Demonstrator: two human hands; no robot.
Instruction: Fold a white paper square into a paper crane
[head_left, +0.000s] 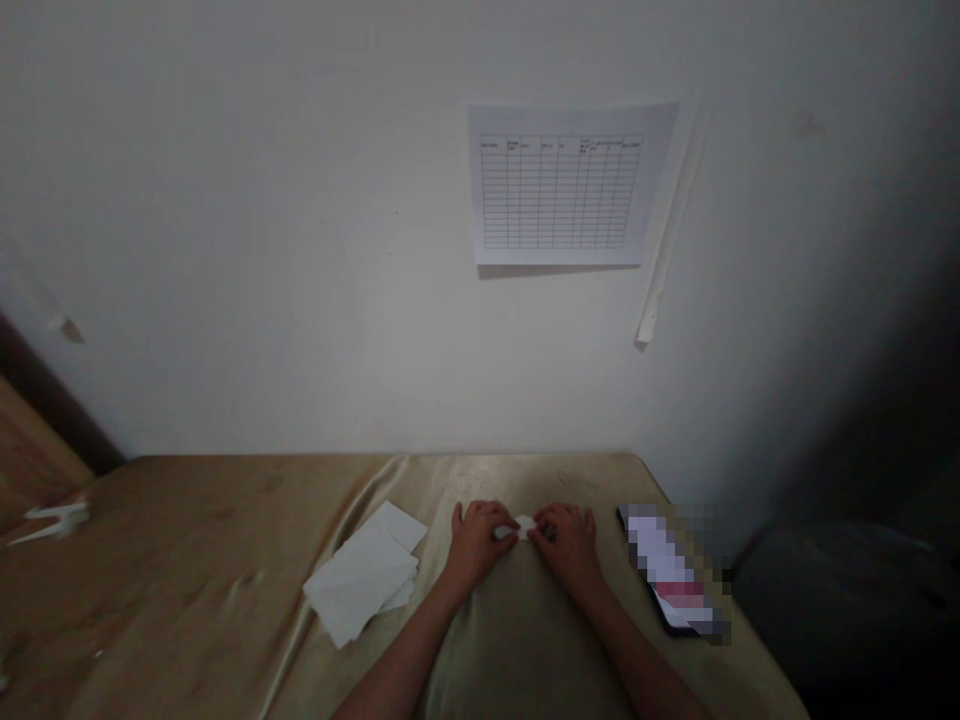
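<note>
My left hand (478,541) and my right hand (568,540) rest side by side on the cloth-covered table (187,560), fingers curled. Between their fingertips sits a small folded piece of white paper (524,524), pinched from both sides. A loose stack of white paper sheets (365,583) lies just left of my left hand. Both forearms reach in from the bottom edge.
A phone with a lit screen (670,582) lies to the right of my right hand near the table's right edge. A printed table sheet (561,186) hangs on the white wall behind. A white scrap (56,519) lies far left. Right of the table it is dark.
</note>
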